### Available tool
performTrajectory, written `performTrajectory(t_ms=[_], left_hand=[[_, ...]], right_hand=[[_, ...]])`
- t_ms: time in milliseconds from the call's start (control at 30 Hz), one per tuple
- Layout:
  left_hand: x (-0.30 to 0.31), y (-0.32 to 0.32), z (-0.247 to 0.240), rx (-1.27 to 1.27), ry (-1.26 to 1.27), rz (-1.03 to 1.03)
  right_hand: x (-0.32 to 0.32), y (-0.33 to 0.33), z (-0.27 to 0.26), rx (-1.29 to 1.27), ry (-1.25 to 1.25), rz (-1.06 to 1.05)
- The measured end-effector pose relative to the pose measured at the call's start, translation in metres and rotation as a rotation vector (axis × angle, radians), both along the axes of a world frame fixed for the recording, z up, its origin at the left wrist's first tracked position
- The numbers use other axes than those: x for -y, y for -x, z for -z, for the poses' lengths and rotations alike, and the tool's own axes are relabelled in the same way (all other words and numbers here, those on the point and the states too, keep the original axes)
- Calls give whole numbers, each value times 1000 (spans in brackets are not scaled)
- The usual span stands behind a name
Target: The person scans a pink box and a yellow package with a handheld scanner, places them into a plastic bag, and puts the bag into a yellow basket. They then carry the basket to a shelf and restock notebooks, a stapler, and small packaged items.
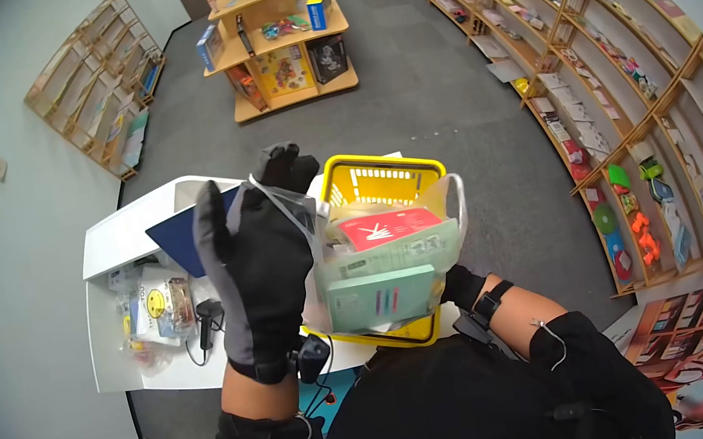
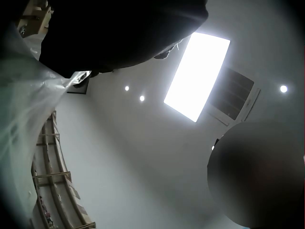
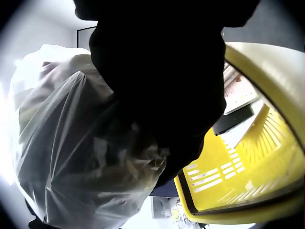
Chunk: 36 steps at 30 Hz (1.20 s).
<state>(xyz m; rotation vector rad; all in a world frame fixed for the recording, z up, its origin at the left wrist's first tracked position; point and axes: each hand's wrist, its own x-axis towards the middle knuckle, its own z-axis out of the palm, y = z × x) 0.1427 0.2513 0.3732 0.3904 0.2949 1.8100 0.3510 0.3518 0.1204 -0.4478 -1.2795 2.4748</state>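
Plastic bag (image 1: 391, 261), mid-frame: support its loaded base; left hand (image 1: 260, 253) and right hand (image 1: 462, 286) touch it, finger closure cannot be told.

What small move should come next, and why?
Probably raise the right hand to the right handle of the plastic bag: that loop appears unheld, while the right hand is low at the loaded bag's side and the left hand is up at the opposite side.
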Motion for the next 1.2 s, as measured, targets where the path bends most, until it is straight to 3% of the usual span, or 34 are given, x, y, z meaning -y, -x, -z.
performTrajectory(t_ms=[100,200,300,400,467,567,600,667,700,867,967,1100,1133,1200], left_hand=[[-28,4,48,-276,117,-54],[-37,9,93,-281,118,12],[-37,11,139,-251,150,30],[-35,10,183,-188,192,10],[-31,7,208,-5,182,121],[-26,5,218,92,231,193],[-27,7,218,91,278,209],[-30,9,216,92,322,221],[-32,9,210,28,377,215],[-17,27,212,-186,552,235],[1,33,231,-305,634,242],[25,25,243,-478,709,203],[28,22,245,-498,668,180],[33,12,236,-510,630,156]], right_hand=[[-29,-39,21,-21,325,-62],[-28,-60,33,-35,547,-102],[-26,-83,-17,68,-203,-110],[-19,-96,-34,102,-18,2],[-19,-102,-35,121,71,60],[-16,-107,-32,108,-266,-195],[-18,-108,-33,110,-267,-200],[-24,-109,-36,320,-620,-305],[-24,-109,-38,425,-796,-356],[-17,-108,-41,442,-806,-249],[-21,-107,-14,186,-721,-68],[-25,-106,-16,160,-872,-77],[-27,-104,-13,161,-870,-80],[-32,-98,0,206,-50,20]])
